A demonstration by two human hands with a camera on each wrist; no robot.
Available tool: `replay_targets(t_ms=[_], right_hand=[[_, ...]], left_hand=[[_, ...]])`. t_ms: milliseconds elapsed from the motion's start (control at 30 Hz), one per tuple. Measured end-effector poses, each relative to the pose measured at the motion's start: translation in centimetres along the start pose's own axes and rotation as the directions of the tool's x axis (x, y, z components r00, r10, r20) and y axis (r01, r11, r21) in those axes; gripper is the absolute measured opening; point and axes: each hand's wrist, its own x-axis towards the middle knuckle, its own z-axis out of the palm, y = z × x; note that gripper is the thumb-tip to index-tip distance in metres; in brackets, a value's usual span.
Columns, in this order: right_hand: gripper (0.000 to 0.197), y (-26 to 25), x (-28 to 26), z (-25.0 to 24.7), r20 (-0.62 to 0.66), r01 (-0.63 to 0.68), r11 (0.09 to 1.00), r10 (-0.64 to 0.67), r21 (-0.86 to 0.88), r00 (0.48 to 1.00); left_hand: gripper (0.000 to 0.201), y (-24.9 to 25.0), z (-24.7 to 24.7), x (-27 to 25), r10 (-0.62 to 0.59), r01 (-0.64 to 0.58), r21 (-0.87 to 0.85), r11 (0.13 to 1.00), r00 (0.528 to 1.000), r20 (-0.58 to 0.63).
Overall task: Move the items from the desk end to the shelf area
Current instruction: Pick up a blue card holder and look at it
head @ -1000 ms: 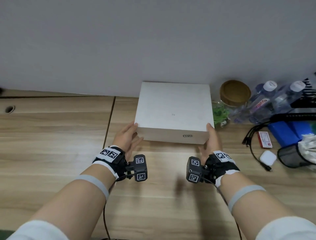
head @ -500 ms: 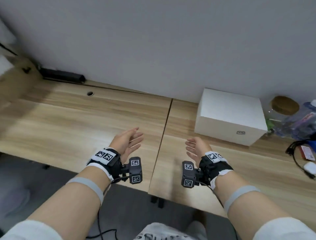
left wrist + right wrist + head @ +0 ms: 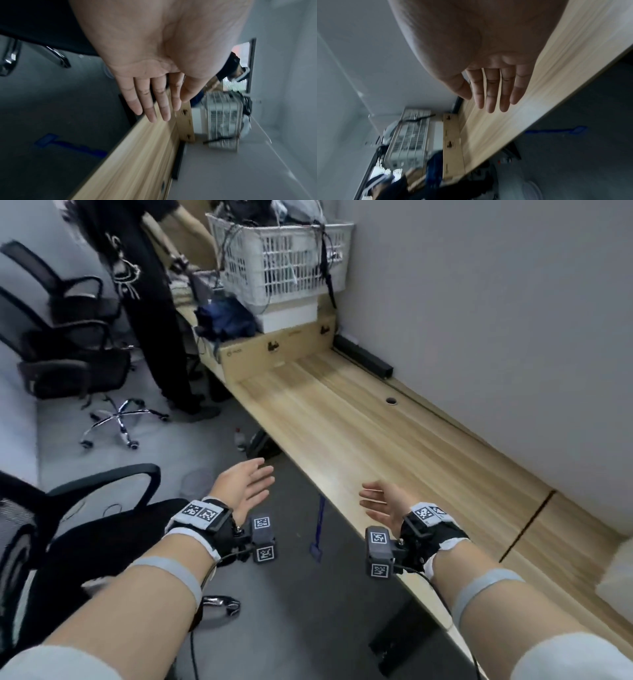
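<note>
Both hands are empty, with fingers straight and palms facing each other. My left hand (image 3: 255,479) hovers over the floor just off the desk's front edge; the left wrist view shows its flat palm (image 3: 164,108). My right hand (image 3: 375,499) hangs above the wooden desk (image 3: 359,419), its fingers also straight in the right wrist view (image 3: 484,100). At the desk's far end a white plastic basket (image 3: 281,261) of cables sits on a white box (image 3: 291,318), which rests on a long cardboard box (image 3: 277,350). A corner of another white box (image 3: 616,580) shows at the right edge.
A person in black (image 3: 144,302) stands by the desk's far end beside a blue bundle (image 3: 226,318). Black office chairs (image 3: 68,337) stand on the left, and one (image 3: 85,525) is close under my left arm. A blue-handled tool (image 3: 320,529) lies on the floor.
Both hands have let go of the white box and drawn back. The view has swung left along the desk, so the box now sits at the right edge.
</note>
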Motion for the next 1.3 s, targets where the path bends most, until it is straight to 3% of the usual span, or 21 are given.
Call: replay_targets(t_ms=[200,367,500,700,867,1000,1067,1167,1300], right_hand=[[0.018,-0.9,1.5,6.2,0.069,-0.014,0.995,0.021,-0.099,0.997],[0.008,0.1,4.2,6.7,0.057,0.034,0.943,-0.016,-0.332,0.998],[0.017,0.7,9.2,4.9,0.007,0.126,0.760,-0.158,-0.638,0.987],[0.058,2.4,16.6,3.9,0.145,0.207,0.446,-0.169,-0.871,0.975],[0.095,4.5,21.0,5.0,0.372,0.375,0.018,-0.107,-0.927,0.922],[0.118,6.6,23.3,5.6,0.407,0.400,-0.097,-0.070,-0.911,0.911],[0.121,7.9,23.6,5.4,0.415,0.396,-0.152,-0.127,-0.906,0.901],[0.111,9.1,23.9,5.3,0.434,0.407,-0.162,-0.216,-0.899,0.874],[0.102,8.6,23.4,6.1,0.401,0.372,-0.161,-0.219,-0.914,0.890]], left_hand=[[0.030,-0.2,-4.9,0.9,-0.026,0.022,-0.039,0.999,0.995,-0.099],[0.024,-2.1,-3.9,3.8,-0.091,0.092,0.001,0.996,0.990,-0.108],[0.016,-5.4,-0.8,7.7,-0.186,0.193,0.075,0.978,0.978,-0.092],[0.025,-8.6,2.8,13.7,-0.354,0.344,0.271,0.899,0.935,-0.014],[0.051,-11.0,5.7,19.5,-0.492,0.400,0.493,0.773,0.868,0.066],[0.074,-14.0,7.0,23.2,-0.501,0.336,0.615,0.713,0.858,0.113],[0.065,-15.8,7.8,24.8,-0.506,0.308,0.659,0.687,0.853,0.128],[0.033,-18.5,8.2,27.2,-0.465,0.162,0.792,0.588,0.869,0.167],[0.023,-19.5,8.0,27.5,-0.395,0.071,0.789,0.611,0.891,0.226]])
